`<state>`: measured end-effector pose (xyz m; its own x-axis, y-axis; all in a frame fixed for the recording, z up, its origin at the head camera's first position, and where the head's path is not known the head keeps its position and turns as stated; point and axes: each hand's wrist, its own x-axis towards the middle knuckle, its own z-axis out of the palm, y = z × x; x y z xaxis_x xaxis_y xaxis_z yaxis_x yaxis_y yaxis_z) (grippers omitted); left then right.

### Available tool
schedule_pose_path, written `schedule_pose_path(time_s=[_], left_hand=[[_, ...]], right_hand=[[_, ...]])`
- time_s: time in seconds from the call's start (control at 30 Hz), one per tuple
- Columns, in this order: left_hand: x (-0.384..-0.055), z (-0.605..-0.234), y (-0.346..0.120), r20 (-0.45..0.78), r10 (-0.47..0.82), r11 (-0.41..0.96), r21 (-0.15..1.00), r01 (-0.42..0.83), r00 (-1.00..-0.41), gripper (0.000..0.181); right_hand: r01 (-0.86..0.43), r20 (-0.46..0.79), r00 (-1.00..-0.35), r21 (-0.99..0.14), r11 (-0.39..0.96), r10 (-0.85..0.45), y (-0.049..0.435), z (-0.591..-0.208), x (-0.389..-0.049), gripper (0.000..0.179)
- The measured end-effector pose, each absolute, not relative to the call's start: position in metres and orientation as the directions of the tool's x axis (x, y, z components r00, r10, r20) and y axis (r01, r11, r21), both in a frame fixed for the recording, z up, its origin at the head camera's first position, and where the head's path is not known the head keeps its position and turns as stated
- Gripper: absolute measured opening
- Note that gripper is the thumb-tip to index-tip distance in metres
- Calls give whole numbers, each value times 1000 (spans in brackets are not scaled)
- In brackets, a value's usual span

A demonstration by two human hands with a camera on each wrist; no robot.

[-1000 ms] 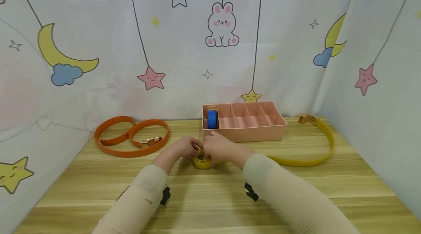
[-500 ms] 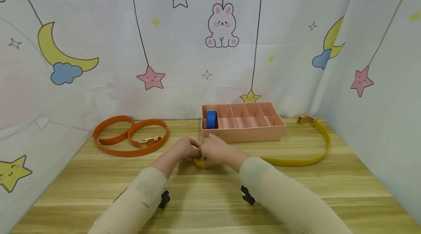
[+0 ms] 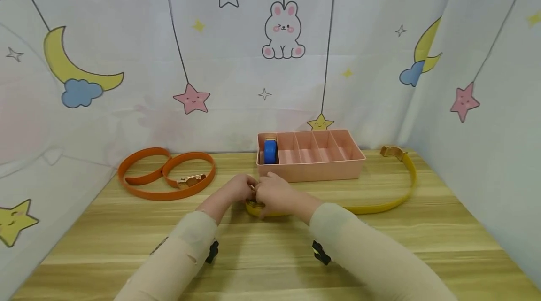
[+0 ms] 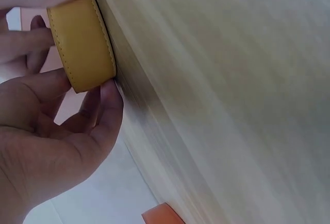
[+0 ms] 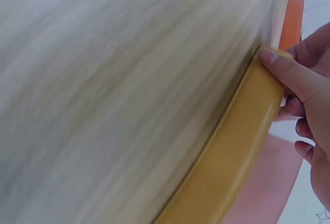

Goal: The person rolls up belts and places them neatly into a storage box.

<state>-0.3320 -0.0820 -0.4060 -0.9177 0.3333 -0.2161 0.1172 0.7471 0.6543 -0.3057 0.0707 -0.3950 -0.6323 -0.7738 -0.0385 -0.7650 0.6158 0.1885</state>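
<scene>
A yellow belt (image 3: 376,209) is partly rolled into a coil standing on edge at the middle of the table, its strap trailing right to a gold buckle (image 3: 393,152). My left hand (image 3: 237,189) grips the coil from the left; in the left wrist view its thumb and fingers (image 4: 109,100) pinch the coil's lower end. My right hand (image 3: 276,194) holds the coil from the right, its thumb (image 5: 283,67) pressed on the strap's outer face in the right wrist view. Both hands hide much of the coil's middle in the head view.
Behind the hands stands a pink divided box (image 3: 310,172), with a rolled blue belt (image 3: 270,151) in its leftmost compartment. An orange belt (image 3: 165,195) lies loosely looped at the left. A patterned curtain (image 3: 236,57) closes off the table's back and sides.
The yellow strap's right-hand curve has drawn in to the left, while the buckle stays near the back right. My right hand has shifted slightly left and now covers more of the coil.
</scene>
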Motion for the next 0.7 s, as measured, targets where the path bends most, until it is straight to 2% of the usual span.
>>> schedule_pose_path(time_s=[0.23,0.43,0.57,0.7], left_hand=[[-336,-405,-84,-233,376,751,643,149,-897,34],[-338,-409,-86,-219,438,732,650,204,-872,36],[-339,-413,-90,-205,440,718,664,206,-874,29],[-338,-417,-95,-207,374,699,704,128,-904,22]], right_hand=[[-787,-65,-595,249,564,-801,86,-392,-310,30],[-796,-66,-554,334,505,-830,83,-395,-311,17],[-793,-77,-572,308,526,-817,79,-397,-311,18],[-789,-75,-583,290,542,-809,75,-398,-311,24]])
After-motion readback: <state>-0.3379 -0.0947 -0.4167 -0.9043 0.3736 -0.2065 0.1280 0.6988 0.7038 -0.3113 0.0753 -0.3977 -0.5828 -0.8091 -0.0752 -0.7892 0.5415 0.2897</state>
